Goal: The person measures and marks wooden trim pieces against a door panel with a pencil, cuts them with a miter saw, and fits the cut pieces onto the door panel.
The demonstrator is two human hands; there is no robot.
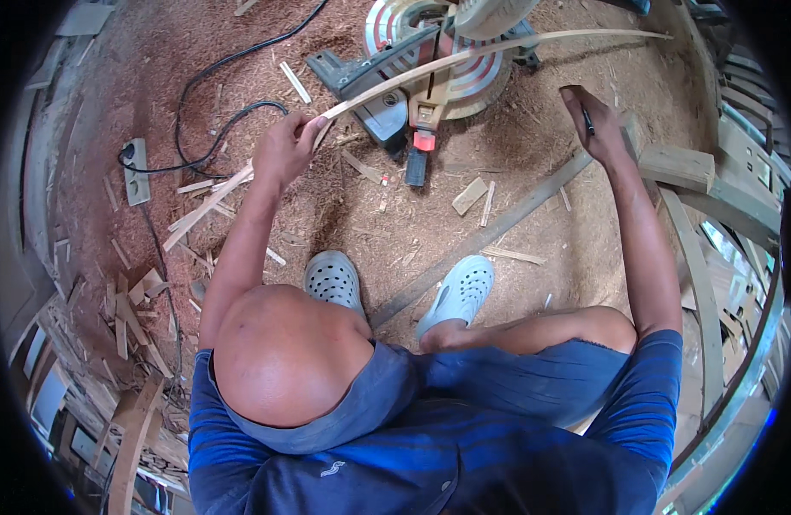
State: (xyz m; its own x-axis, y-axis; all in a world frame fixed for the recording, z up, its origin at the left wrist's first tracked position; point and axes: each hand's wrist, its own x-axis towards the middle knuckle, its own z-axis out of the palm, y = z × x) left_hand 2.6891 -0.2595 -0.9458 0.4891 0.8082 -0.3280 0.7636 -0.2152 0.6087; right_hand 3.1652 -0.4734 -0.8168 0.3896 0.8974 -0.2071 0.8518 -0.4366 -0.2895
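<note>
A long, thin wooden strip (pixel 395 83) crosses the mitre saw (pixel 438 60) at a slant, with its far end out to the right. My left hand (pixel 284 150) is closed round the strip to the left of the saw, and the near end sticks out past my wrist. Right of the saw, my right hand (pixel 600 129) holds a dark pen (pixel 588 123) between its fingers, apart from the strip. The saw's front arm, with a red piece (pixel 424 141) on it, points toward me. Its blade is not plainly visible.
Sawdust and wood offcuts (pixel 470 196) litter the floor. A long bar (pixel 490 232) runs between my feet toward a wooden frame (pixel 678 167) at right. At left, a black cable (pixel 182 112) leads to a power strip (pixel 136 172). More scraps (pixel 133 313) lie nearer.
</note>
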